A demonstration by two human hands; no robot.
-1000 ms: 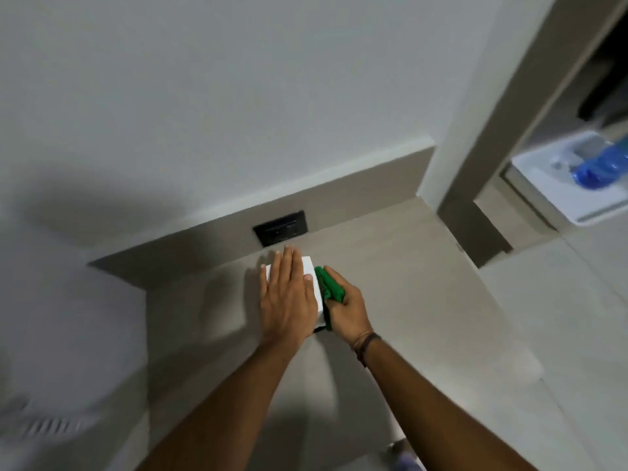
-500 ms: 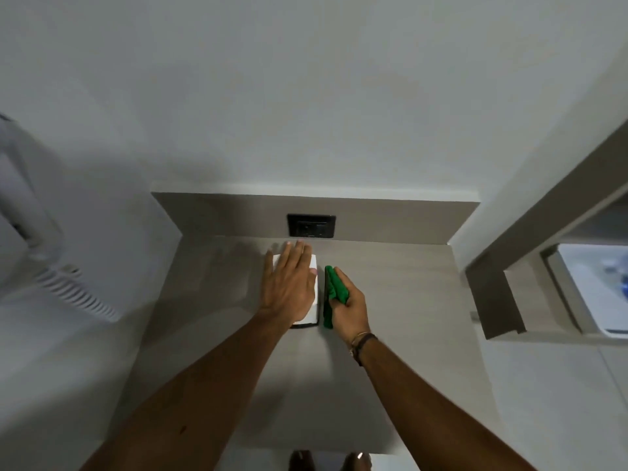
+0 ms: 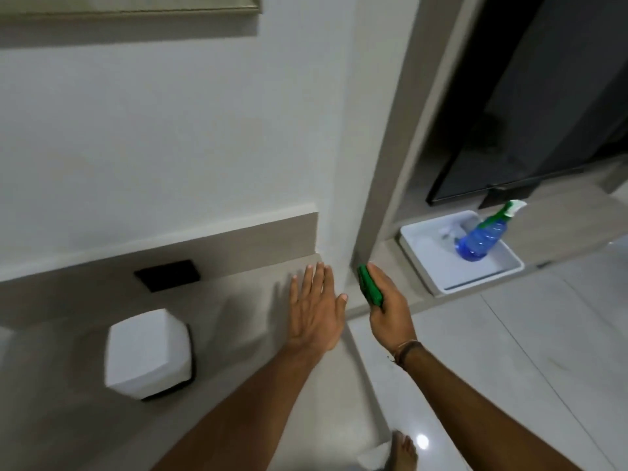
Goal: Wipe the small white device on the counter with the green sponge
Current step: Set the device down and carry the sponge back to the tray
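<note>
Now, device: small white faceted box (image 3: 148, 352) on the beige counter (image 3: 234, 297), well left of both hands.
Left hand (image 3: 314, 312): flat, fingers spread, near the counter's right edge.
Right hand (image 3: 387, 300): gripping flat green sponge (image 3: 369, 285), past that edge.

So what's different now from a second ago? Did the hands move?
Yes. The left hand came off the small white device and moved right, flat and open above the counter. The right hand pulled the green sponge away from the device's side, also rightward. The sponge stays gripped in the right hand; the device sits uncovered below the black outlet.
</note>
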